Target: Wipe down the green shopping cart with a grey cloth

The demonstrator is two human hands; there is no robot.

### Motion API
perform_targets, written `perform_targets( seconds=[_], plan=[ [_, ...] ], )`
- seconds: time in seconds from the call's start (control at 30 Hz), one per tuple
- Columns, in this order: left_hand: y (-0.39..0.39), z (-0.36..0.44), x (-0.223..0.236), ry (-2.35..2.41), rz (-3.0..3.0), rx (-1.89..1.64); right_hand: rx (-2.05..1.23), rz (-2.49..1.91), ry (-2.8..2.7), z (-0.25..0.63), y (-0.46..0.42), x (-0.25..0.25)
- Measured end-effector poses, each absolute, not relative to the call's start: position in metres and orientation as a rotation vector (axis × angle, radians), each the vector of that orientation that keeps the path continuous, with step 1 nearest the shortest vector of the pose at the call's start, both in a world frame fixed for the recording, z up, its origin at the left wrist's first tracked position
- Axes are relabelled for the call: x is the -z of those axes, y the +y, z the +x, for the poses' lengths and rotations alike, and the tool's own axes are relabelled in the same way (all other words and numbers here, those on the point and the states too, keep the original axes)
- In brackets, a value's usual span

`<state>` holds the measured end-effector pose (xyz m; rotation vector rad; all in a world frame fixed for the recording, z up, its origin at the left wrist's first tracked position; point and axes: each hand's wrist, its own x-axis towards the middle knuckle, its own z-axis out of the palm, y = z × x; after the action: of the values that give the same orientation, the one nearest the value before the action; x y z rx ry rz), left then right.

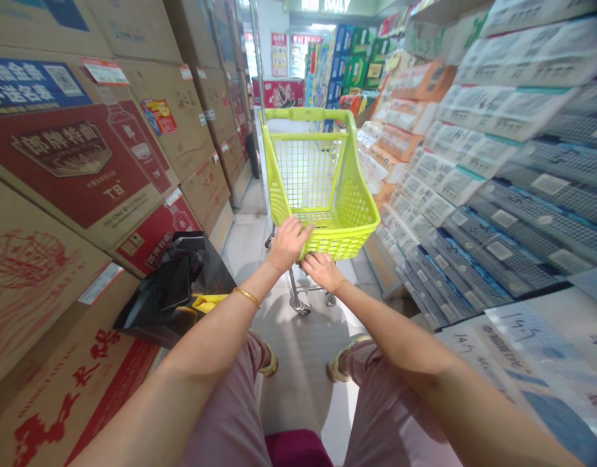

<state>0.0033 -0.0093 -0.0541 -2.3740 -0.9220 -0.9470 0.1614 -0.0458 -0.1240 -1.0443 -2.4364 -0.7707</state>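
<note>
A lime-green plastic shopping cart [361,207] stands in the aisle in front of me, on a metal frame with small wheels. Its basket looks bare inside through the slatted walls. My left hand [289,243] lies over the near left corner of the basket rim, thumb towards the inside, fingers bent over the edge. Lower down, my right hand [322,269] is at the bottom of the near wall, its fingers curled against the lower edge and partly hidden. A gold bracelet [247,297] is on my left wrist.
Stacked cartons [74,155] line the left side, with a black bag [182,279] beside them near my left arm. On the right, packaged goods [493,110] are piled high on sloping stacks. The tiled floor [298,370] runs between them towards more shelves.
</note>
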Motion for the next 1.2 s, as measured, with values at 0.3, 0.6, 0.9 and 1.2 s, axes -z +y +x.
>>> perform_targets(
  seconds=[0.3,0.6,0.9,1.2],
  plan=[
    [-0.013,0.009,0.049,-0.968,-2.398,0.923,0.822,-1.080,-2.203,0.163,-0.041,0.081],
    [-0.014,0.006,0.043,-1.033,-2.460,0.870,0.800,-1.107,-2.245,0.159,-0.039,0.095],
    [-0.009,0.001,0.041,-1.080,-2.471,0.804,0.720,-1.083,-2.465,0.154,-0.041,0.121],
    [-0.011,-0.007,0.038,-1.057,-2.431,0.796,0.762,-1.161,-2.126,0.154,-0.037,0.065]
  ],
)
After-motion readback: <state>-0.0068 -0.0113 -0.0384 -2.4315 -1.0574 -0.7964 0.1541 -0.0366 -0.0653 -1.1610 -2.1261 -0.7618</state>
